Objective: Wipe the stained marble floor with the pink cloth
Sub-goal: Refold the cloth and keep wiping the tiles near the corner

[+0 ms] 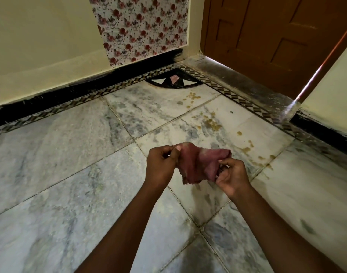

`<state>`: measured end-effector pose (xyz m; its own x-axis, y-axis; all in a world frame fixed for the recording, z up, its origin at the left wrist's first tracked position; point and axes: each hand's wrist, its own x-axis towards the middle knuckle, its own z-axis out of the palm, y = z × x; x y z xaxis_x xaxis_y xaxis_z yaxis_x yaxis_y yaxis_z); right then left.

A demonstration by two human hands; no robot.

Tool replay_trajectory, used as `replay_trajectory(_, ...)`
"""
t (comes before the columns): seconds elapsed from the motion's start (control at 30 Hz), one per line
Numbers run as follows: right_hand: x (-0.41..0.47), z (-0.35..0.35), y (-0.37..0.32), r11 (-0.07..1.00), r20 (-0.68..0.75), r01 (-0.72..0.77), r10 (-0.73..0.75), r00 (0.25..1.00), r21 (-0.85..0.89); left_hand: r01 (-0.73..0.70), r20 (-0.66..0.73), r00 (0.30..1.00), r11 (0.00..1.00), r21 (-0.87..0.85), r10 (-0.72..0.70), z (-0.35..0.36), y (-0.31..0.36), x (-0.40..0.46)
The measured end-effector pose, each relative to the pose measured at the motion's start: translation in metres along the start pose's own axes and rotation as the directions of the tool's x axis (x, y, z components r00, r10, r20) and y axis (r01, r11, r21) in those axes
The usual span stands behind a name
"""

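Note:
A crumpled pink cloth [200, 164] hangs in the air between both hands, above the grey-veined marble floor [70, 174]. My left hand [161, 164] pinches its left edge with thumb and fingers. My right hand [230, 177] grips its right side. Yellow-brown stains [212, 124] are spattered on the tiles beyond the cloth, running from near the corner [192, 96] down to the right [265, 161].
A cream wall with a black skirting [50, 99] runs along the left, with a floral sheet [143, 28] stuck on it. A brown wooden door [271, 36] stands at the far right behind a dark threshold. A patterned border strip [237, 97] and corner inlay [173, 80] edge the floor.

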<state>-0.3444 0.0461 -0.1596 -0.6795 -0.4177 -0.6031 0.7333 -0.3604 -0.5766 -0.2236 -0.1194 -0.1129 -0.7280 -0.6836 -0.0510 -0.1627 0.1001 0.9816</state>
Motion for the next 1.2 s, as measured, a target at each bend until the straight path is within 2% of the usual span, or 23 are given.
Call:
replay_trajectory(0.07,0.000,-0.005,-0.003,0.998,-0.107,-0.008,0.001,0.994,-0.065,-0.059,0.053,0.997,0.997,0.048,0.056,-0.004,0.008,0.001)
replay_trajectory(0.1,0.002,-0.007,-0.003,0.986,-0.138,0.020,-0.043,0.990,-0.163,-0.102,0.105,0.990,0.993,0.066,0.095,-0.007,0.012,0.001)
replay_trajectory(0.17,0.006,-0.009,-0.005,0.892,-0.098,0.168,-0.229,0.969,-0.420,-0.183,0.219,0.961,0.982,0.056,0.166,-0.009,0.024,0.002)
replay_trajectory(0.2,0.006,-0.008,-0.008,0.807,-0.022,0.269,-0.329,0.944,-0.526,-0.228,0.263,0.943,0.972,0.054,0.206,-0.010,0.031,0.004)
replay_trajectory(0.23,0.007,-0.007,-0.012,0.698,0.117,0.382,-0.396,0.911,-0.606,-0.289,0.298,0.919,0.955,0.067,0.257,-0.012,0.038,0.008)
replay_trajectory(0.3,0.006,-0.002,-0.022,0.528,0.447,0.568,-0.351,0.823,-0.631,-0.409,0.368,0.862,0.906,0.104,0.347,-0.013,0.052,0.017)
replay_trajectory(0.33,0.004,0.003,-0.026,0.520,0.548,0.599,-0.270,0.792,-0.609,-0.440,0.399,0.841,0.891,0.111,0.366,-0.013,0.058,0.022)
replay_trajectory(0.4,-0.002,0.015,-0.029,0.575,0.638,0.579,-0.125,0.760,-0.578,-0.437,0.435,0.825,0.895,0.091,0.359,-0.015,0.066,0.030)
replay_trajectory(0.47,-0.012,0.027,-0.025,0.569,0.628,0.555,-0.084,0.774,-0.607,-0.375,0.425,0.847,0.926,0.053,0.319,-0.019,0.072,0.037)
replay_trajectory(0.53,-0.018,0.034,-0.020,0.559,0.601,0.550,-0.112,0.792,-0.621,-0.282,0.341,0.908,0.957,0.069,0.242,-0.024,0.071,0.043)
replay_trajectory(0.6,-0.024,0.037,-0.015,0.595,0.561,0.527,-0.150,0.814,-0.606,-0.096,0.254,0.964,0.993,0.072,0.075,-0.029,0.054,0.050)
replay_trajectory(0.63,-0.026,0.038,-0.014,0.614,0.539,0.516,-0.169,0.825,-0.598,0.038,0.251,0.967,0.998,0.054,-0.051,-0.030,0.040,0.050)
replay_trajectory(0.7,-0.032,0.042,-0.013,0.636,0.499,0.489,-0.183,0.847,-0.597,0.275,0.288,0.912,0.957,0.095,-0.291,-0.028,-0.001,0.043)
replay_trajectory(0.77,-0.038,0.045,-0.013,0.644,0.473,0.449,-0.150,0.868,-0.619,0.458,0.295,0.828,0.879,0.132,-0.476,-0.018,-0.046,0.024)
replay_trajectory(0.8,-0.041,0.045,-0.014,0.659,0.453,0.415,-0.126,0.883,-0.627,0.541,0.291,0.790,0.837,0.082,-0.539,-0.011,-0.063,0.012)
replay_trajectory(0.87,-0.046,0.044,-0.017,0.691,0.414,0.363,-0.101,0.905,-0.625,0.662,0.309,0.733,0.739,-0.122,-0.606,0.008,-0.084,-0.013)
replay_trajectory(0.93,-0.051,0.041,-0.018,0.728,0.397,0.334,-0.094,0.913,-0.598,0.714,0.400,0.696,0.638,-0.290,-0.596,0.025,-0.086,-0.031)
replay_trajectory(1.0,-0.056,0.039,-0.020,0.759,0.394,0.319,-0.090,0.915,-0.567,0.712,0.484,0.699,0.577,-0.401,-0.527,0.034,-0.080,-0.040)
replay_trajectory(1.07,-0.061,0.033,-0.023,0.774,0.382,0.319,-0.109,0.918,-0.546,0.670,0.468,0.742,0.524,-0.526,-0.480,0.040,-0.069,-0.041)
replay_trajectory(1.13,-0.063,0.027,-0.025,0.772,0.357,0.336,-0.151,0.922,-0.540,0.604,0.395,0.791,0.496,-0.624,-0.467,0.040,-0.056,-0.037)
replay_trajectory(1.2,-0.061,0.020,-0.028,0.750,0.327,0.361,-0.202,0.923,-0.555,0.559,0.350,0.822,0.521,-0.645,-0.448,0.037,-0.047,-0.033)
